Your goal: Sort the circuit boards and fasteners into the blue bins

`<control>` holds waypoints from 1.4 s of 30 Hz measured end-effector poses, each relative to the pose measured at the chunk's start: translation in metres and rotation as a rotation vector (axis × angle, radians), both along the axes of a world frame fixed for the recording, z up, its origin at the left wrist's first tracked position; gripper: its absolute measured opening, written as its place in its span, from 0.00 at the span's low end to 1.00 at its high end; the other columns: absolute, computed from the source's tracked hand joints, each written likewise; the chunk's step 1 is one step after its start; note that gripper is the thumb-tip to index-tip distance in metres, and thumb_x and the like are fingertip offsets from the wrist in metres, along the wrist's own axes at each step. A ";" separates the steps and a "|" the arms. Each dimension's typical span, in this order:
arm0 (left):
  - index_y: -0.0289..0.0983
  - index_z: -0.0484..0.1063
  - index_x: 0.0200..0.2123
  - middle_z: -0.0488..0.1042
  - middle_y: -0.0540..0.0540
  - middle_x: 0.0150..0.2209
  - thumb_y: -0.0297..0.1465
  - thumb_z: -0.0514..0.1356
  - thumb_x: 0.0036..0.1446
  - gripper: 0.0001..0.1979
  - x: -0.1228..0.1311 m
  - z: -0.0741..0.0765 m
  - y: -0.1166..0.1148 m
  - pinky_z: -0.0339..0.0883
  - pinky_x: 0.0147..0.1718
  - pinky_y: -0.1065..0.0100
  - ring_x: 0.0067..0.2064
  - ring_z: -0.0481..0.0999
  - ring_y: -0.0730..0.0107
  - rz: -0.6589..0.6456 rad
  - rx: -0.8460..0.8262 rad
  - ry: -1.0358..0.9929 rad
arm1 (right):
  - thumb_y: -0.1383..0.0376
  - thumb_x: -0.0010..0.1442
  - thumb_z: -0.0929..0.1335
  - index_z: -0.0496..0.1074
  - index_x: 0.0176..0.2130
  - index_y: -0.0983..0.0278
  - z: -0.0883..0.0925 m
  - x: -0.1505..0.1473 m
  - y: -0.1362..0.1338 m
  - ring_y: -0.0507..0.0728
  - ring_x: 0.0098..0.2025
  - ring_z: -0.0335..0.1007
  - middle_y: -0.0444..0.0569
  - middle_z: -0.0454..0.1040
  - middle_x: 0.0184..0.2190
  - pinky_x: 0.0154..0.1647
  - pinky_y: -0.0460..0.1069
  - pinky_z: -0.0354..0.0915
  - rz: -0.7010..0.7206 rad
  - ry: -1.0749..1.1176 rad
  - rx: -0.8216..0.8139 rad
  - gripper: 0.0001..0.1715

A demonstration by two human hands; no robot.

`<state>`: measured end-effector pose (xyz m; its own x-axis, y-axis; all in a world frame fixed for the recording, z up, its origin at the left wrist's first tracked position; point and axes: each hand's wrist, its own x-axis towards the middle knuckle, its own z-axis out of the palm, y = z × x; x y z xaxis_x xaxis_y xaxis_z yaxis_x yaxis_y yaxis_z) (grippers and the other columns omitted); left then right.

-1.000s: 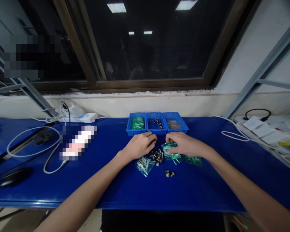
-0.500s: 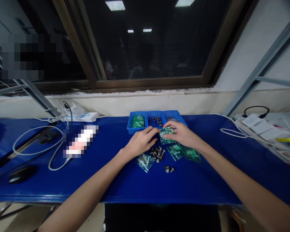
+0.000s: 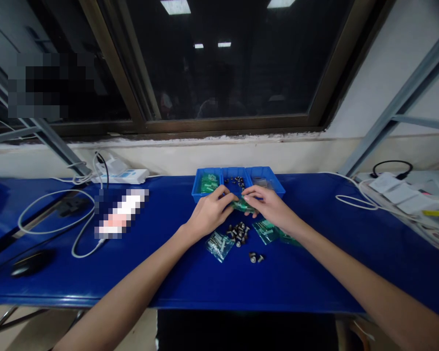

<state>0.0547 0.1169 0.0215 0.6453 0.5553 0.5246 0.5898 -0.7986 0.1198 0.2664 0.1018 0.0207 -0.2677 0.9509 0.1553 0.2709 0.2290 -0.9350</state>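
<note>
Near the middle of the counter's rear edge, the right hand (image 3: 269, 207) pinches a small green-tinted plastic bag (image 3: 243, 206) between its thumb and fingers, just in front of three blue plastic bins (image 3: 205, 197). The left hand (image 3: 209, 213) comes in from the other side with its fingertips (image 3: 231, 196) at the bag's edge; whether they grip it, I cannot tell. The left bin holds green packets (image 3: 209, 184), the middle one loose screws (image 3: 236, 182), and the right one a clear packet (image 3: 262, 183). Toward the counter's front edge lie a heap of steel screws (image 3: 237, 233), a clear bag of bolts (image 3: 218, 246), two green bags (image 3: 265, 231), and a pair of screws (image 3: 256, 259)
</note>
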 end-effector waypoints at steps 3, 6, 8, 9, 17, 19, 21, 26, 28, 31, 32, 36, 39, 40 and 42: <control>0.37 0.70 0.45 0.70 0.45 0.43 0.31 0.53 0.67 0.08 0.000 -0.002 0.002 0.71 0.38 0.68 0.40 0.74 0.69 0.009 0.016 -0.089 | 0.64 0.62 0.61 0.69 0.41 0.62 -0.001 0.002 0.001 0.57 0.35 0.76 0.52 0.74 0.37 0.28 0.50 0.69 0.004 -0.044 0.050 0.10; 0.35 0.70 0.41 0.71 0.45 0.40 0.34 0.52 0.69 0.10 0.001 -0.003 0.004 0.70 0.38 0.68 0.39 0.73 0.70 0.022 0.006 -0.134 | 0.68 0.59 0.62 0.69 0.40 0.62 0.000 0.002 -0.001 0.57 0.38 0.75 0.50 0.74 0.36 0.30 0.50 0.69 0.032 -0.119 0.084 0.10; 0.34 0.70 0.39 0.71 0.45 0.38 0.34 0.50 0.70 0.12 0.002 -0.002 0.004 0.68 0.35 0.69 0.37 0.73 0.71 0.027 -0.004 -0.112 | 0.65 0.59 0.65 0.69 0.39 0.61 0.001 0.001 -0.003 0.57 0.38 0.73 0.49 0.74 0.35 0.32 0.50 0.69 0.062 -0.157 0.098 0.07; 0.34 0.70 0.37 0.71 0.45 0.37 0.34 0.49 0.70 0.14 0.002 -0.002 0.004 0.67 0.34 0.69 0.35 0.72 0.72 0.029 -0.008 -0.095 | 0.63 0.59 0.66 0.69 0.39 0.61 0.002 0.000 -0.004 0.58 0.37 0.73 0.49 0.73 0.35 0.32 0.51 0.69 0.077 -0.158 0.099 0.06; 0.35 0.67 0.31 0.69 0.47 0.28 0.35 0.45 0.71 0.19 0.002 0.004 0.000 0.61 0.27 0.69 0.28 0.68 0.73 -0.023 -0.013 -0.015 | 0.58 0.60 0.67 0.70 0.38 0.61 0.001 -0.001 -0.002 0.56 0.34 0.70 0.47 0.72 0.30 0.32 0.52 0.67 0.037 -0.142 0.112 0.09; 0.35 0.67 0.30 0.69 0.47 0.27 0.35 0.45 0.71 0.20 0.001 0.005 0.001 0.60 0.27 0.68 0.27 0.68 0.73 -0.031 -0.008 0.008 | 0.58 0.59 0.68 0.70 0.38 0.61 0.001 -0.001 -0.002 0.56 0.34 0.70 0.46 0.71 0.30 0.33 0.51 0.66 0.015 -0.152 0.119 0.09; 0.35 0.67 0.30 0.69 0.47 0.27 0.36 0.45 0.71 0.19 0.000 0.005 0.001 0.60 0.26 0.68 0.27 0.68 0.74 -0.030 -0.006 0.028 | 0.59 0.58 0.68 0.69 0.38 0.61 0.001 -0.002 -0.003 0.55 0.34 0.70 0.45 0.71 0.30 0.33 0.51 0.66 0.003 -0.139 0.120 0.09; 0.35 0.67 0.31 0.69 0.47 0.28 0.36 0.45 0.71 0.19 0.000 0.005 0.001 0.60 0.25 0.68 0.27 0.68 0.73 -0.026 -0.006 0.045 | 0.62 0.56 0.69 0.69 0.40 0.61 0.005 -0.004 -0.005 0.54 0.33 0.68 0.45 0.71 0.31 0.35 0.51 0.67 -0.012 -0.076 0.152 0.10; 0.35 0.67 0.32 0.70 0.47 0.29 0.36 0.44 0.71 0.19 0.001 0.005 0.001 0.61 0.25 0.68 0.27 0.68 0.74 -0.027 -0.011 0.039 | 0.63 0.57 0.69 0.69 0.39 0.61 0.006 -0.004 -0.006 0.54 0.34 0.69 0.45 0.71 0.32 0.37 0.51 0.67 -0.026 -0.086 0.167 0.09; 0.35 0.68 0.33 0.70 0.46 0.30 0.35 0.45 0.71 0.18 0.001 0.005 -0.001 0.62 0.26 0.68 0.28 0.68 0.73 -0.038 -0.017 0.035 | 0.63 0.57 0.69 0.70 0.39 0.61 0.004 -0.003 -0.006 0.55 0.36 0.69 0.46 0.72 0.32 0.37 0.51 0.66 -0.038 -0.104 0.188 0.08; 0.35 0.68 0.33 0.70 0.46 0.30 0.35 0.45 0.71 0.18 0.001 0.005 -0.001 0.63 0.26 0.68 0.28 0.69 0.73 -0.044 -0.015 0.038 | 0.63 0.57 0.69 0.70 0.39 0.61 0.004 -0.003 -0.005 0.55 0.36 0.70 0.46 0.72 0.32 0.37 0.51 0.66 -0.041 -0.108 0.193 0.08; 0.35 0.68 0.34 0.70 0.45 0.30 0.36 0.45 0.71 0.17 0.001 0.007 -0.002 0.64 0.28 0.67 0.29 0.69 0.72 -0.046 -0.003 0.051 | 0.63 0.57 0.69 0.70 0.39 0.60 0.003 -0.003 -0.006 0.56 0.37 0.70 0.46 0.72 0.32 0.37 0.51 0.67 -0.056 -0.116 0.212 0.07; 0.35 0.68 0.34 0.70 0.46 0.31 0.35 0.45 0.71 0.17 0.001 0.008 -0.002 0.63 0.28 0.68 0.30 0.69 0.72 -0.044 0.008 0.059 | 0.63 0.58 0.68 0.70 0.39 0.60 0.002 -0.004 -0.006 0.56 0.37 0.70 0.46 0.72 0.33 0.37 0.51 0.67 -0.051 -0.112 0.233 0.07; 0.35 0.67 0.34 0.70 0.46 0.31 0.35 0.45 0.71 0.17 0.001 0.008 -0.002 0.63 0.28 0.68 0.30 0.69 0.72 -0.045 0.011 0.063 | 0.63 0.59 0.68 0.70 0.39 0.60 0.002 -0.004 -0.007 0.56 0.37 0.70 0.46 0.72 0.33 0.38 0.51 0.67 -0.050 -0.110 0.238 0.06; 0.35 0.67 0.34 0.70 0.46 0.31 0.35 0.45 0.71 0.17 0.001 0.008 -0.002 0.62 0.27 0.69 0.29 0.69 0.72 -0.047 0.017 0.071 | 0.63 0.59 0.68 0.70 0.39 0.60 0.001 -0.004 -0.007 0.56 0.37 0.71 0.46 0.72 0.33 0.37 0.51 0.67 -0.052 -0.111 0.246 0.06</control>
